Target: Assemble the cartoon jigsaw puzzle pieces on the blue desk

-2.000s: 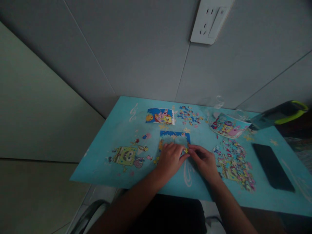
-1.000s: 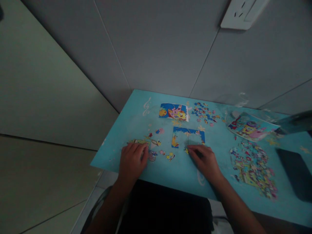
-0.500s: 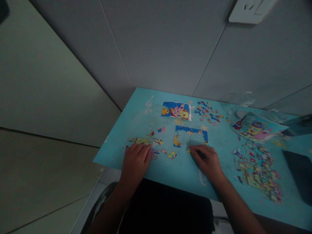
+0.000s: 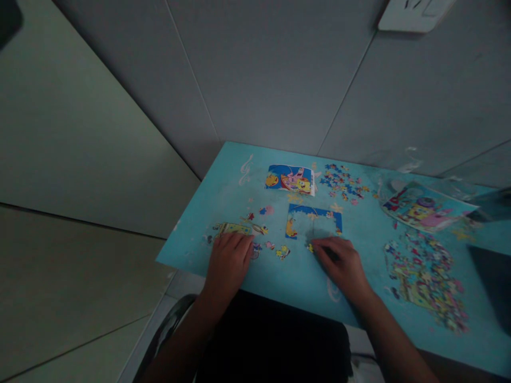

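Puzzle frame (image 4: 315, 220), a partly built rectangle with a blue border along its top and sides and bare table showing in its middle, lies flat near the centre of the turquoise table (image 4: 223, 181). Right hand (image 4: 340, 263) rests palm down just below the frame's lower edge, fingers bent, with a small yellow piece (image 4: 309, 247) at its fingertips; whether the fingers pinch the piece or merely touch it cannot be told. Left hand (image 4: 230, 258) lies flat and open on the table to the left, fingers spread over the lower part of a yellow cartoon cluster (image 4: 233, 229) of joined pieces, grasping nothing that shows. Between the two hands sit a few loose small pieces (image 4: 282, 251), apart from both.

Beyond the frame, toward the wall, lies a small reference picture (image 4: 290, 180) in blue, pink and yellow, and just to its right a scatter of blue pieces (image 4: 342, 183). Farther right, a printed cartoon sheet (image 4: 425, 208) lies tilted near the table's back edge, and below it spreads a big heap of mixed pieces (image 4: 426, 276), well apart from the right hand. A dark flat object (image 4: 493, 284) shows at the right border. On the grey wall above hangs a white outlet plate (image 4: 415, 13), cut by the top edge.
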`<state>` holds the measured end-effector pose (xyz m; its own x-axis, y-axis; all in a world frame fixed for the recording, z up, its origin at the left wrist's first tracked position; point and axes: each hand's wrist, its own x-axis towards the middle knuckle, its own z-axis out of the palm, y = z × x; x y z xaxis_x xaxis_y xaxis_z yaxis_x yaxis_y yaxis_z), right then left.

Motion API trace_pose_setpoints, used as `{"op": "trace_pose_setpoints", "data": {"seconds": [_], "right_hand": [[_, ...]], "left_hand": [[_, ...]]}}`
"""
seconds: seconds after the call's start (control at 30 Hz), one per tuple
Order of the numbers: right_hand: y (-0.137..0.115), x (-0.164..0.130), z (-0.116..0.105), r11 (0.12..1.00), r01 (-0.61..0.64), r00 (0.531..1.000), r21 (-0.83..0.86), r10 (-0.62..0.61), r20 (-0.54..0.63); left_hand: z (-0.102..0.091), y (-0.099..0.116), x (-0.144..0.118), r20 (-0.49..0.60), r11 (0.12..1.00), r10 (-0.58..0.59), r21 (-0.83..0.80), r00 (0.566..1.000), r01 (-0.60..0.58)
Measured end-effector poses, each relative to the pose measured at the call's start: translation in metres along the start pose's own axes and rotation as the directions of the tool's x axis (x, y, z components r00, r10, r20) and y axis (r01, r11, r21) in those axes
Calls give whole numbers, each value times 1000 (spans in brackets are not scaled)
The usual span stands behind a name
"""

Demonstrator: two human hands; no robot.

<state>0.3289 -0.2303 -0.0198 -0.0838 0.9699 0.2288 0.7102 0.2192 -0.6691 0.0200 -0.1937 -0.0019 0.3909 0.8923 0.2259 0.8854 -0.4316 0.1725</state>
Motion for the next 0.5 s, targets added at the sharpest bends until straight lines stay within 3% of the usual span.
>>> {"op": "trace_pose_setpoints", "data": {"seconds": [0.5], "right_hand": [[0, 1, 1, 1000, 26, 1000, -9, -26, -2]], "left_hand": [[2, 25, -4, 60, 996, 43, -78, 997, -39]]}}
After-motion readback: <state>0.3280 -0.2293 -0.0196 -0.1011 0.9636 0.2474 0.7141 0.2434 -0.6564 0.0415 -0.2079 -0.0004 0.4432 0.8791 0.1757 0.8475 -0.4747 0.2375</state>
